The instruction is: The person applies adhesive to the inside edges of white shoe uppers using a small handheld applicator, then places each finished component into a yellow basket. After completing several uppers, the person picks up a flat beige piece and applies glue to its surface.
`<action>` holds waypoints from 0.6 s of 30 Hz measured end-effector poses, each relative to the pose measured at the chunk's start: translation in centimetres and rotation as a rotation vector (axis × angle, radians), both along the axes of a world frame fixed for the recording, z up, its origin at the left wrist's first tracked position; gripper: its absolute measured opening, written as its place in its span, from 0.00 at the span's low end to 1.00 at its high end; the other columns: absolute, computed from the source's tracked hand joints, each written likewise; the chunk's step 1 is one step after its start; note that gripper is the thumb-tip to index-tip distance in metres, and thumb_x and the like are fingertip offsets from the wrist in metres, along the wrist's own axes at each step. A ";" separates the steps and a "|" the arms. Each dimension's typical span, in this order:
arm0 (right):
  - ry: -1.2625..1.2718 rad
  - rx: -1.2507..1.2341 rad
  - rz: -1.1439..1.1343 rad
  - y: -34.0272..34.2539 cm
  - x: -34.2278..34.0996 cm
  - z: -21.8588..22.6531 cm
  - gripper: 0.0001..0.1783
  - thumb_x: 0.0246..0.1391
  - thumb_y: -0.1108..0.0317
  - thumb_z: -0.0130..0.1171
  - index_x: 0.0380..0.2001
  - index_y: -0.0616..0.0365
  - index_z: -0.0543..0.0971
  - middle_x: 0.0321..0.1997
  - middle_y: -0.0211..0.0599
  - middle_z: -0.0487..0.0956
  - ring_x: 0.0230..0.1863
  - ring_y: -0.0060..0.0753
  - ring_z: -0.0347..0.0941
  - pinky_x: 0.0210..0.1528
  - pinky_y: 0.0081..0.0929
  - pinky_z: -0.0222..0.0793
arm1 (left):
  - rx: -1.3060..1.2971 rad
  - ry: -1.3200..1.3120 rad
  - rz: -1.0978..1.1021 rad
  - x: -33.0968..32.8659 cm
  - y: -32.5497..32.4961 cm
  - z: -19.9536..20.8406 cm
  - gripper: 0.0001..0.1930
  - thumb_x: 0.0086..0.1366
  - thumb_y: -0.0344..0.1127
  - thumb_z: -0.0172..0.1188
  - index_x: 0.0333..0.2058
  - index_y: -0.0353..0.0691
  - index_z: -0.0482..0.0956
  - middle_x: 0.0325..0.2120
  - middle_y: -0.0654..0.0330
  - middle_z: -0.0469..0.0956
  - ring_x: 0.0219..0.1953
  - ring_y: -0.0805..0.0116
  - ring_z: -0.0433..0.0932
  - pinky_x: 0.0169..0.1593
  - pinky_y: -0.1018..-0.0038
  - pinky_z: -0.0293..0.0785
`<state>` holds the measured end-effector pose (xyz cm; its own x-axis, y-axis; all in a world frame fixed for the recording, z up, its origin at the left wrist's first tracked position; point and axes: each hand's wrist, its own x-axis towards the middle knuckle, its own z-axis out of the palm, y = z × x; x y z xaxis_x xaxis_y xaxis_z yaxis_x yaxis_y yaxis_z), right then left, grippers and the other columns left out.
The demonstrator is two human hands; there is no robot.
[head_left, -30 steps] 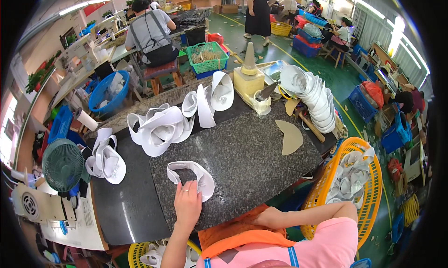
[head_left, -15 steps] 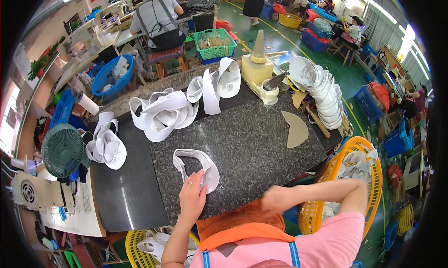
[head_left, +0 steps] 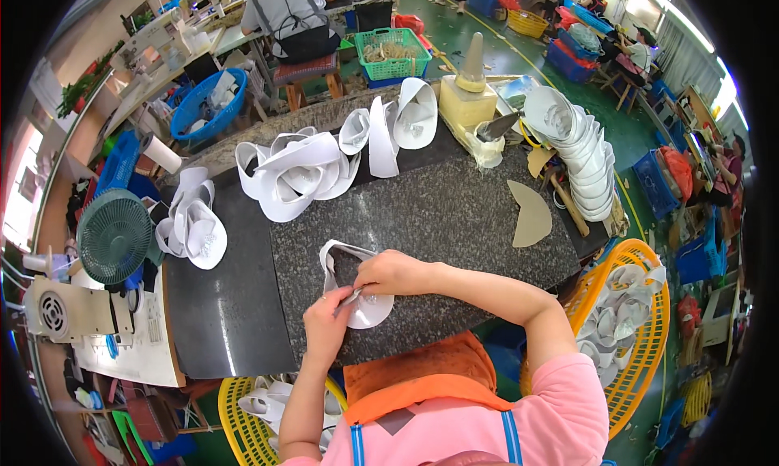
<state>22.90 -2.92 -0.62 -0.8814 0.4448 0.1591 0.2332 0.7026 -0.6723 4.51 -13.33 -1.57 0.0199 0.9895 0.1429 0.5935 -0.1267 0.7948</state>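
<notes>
A white visor [head_left: 373,312] with a curved brim and a headband loop lies on the dark speckled stone worktop [head_left: 454,222], close to its front edge. My left hand [head_left: 325,326] pinches the near side of its band with closed fingers. From the right, my right hand [head_left: 393,273] reaches over the visor, its fingers closed on the same part of the band, touching the left fingertips. The fingers hide the exact spot they grip. Behind it sits a cluster of white visors [head_left: 296,174], and to the left a smaller group [head_left: 195,226].
A nested row of white visors [head_left: 586,161] runs along the right edge, beside a brown card template [head_left: 531,214]. A cream block with a grey cone [head_left: 472,64] stands at the back. Yellow baskets [head_left: 621,409] of visors flank me. A green fan [head_left: 115,235] stands left.
My right hand has come from beside my body to the visor and joined the left hand at its band. The left fingers have moved from lying on the brim to pinching the band.
</notes>
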 end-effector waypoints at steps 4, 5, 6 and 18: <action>0.138 -0.218 -0.209 -0.4 0.7 -0.7 0.08 0.45 0.67 0.59 0.30 0.58 0.80 0.29 0.39 0.77 0.33 0.41 0.74 0.36 0.34 0.70 | -0.279 -0.413 0.079 -1.6 1.0 -0.8 0.06 0.58 0.26 0.57 0.32 0.32 0.80 0.27 0.64 0.80 0.29 0.78 0.76 0.35 0.81 0.70; 0.162 -0.266 -0.272 -0.7 0.6 -0.9 0.08 0.45 0.68 0.60 0.30 0.58 0.79 0.29 0.39 0.77 0.32 0.40 0.74 0.36 0.31 0.70 | -0.278 -0.556 0.037 -1.9 1.1 -1.1 0.06 0.59 0.27 0.57 0.32 0.31 0.80 0.27 0.67 0.79 0.28 0.83 0.72 0.34 0.84 0.68; 0.235 -0.251 -0.227 -0.8 0.6 -1.0 0.08 0.45 0.68 0.60 0.30 0.58 0.79 0.29 0.39 0.77 0.32 0.40 0.74 0.36 0.31 0.70 | -0.255 -0.553 0.058 -2.1 1.2 -1.3 0.06 0.59 0.27 0.57 0.32 0.31 0.80 0.27 0.67 0.79 0.28 0.83 0.72 0.34 0.84 0.68; 0.082 0.191 -0.069 -2.0 1.8 1.1 0.05 0.46 0.66 0.57 0.22 0.52 0.77 0.23 0.31 0.72 0.29 0.36 0.72 0.30 0.32 0.70 | -0.376 -0.205 -0.267 -1.0 0.4 2.7 0.34 0.42 0.32 0.69 0.51 0.38 0.68 0.37 0.56 0.76 0.41 0.65 0.77 0.44 0.70 0.73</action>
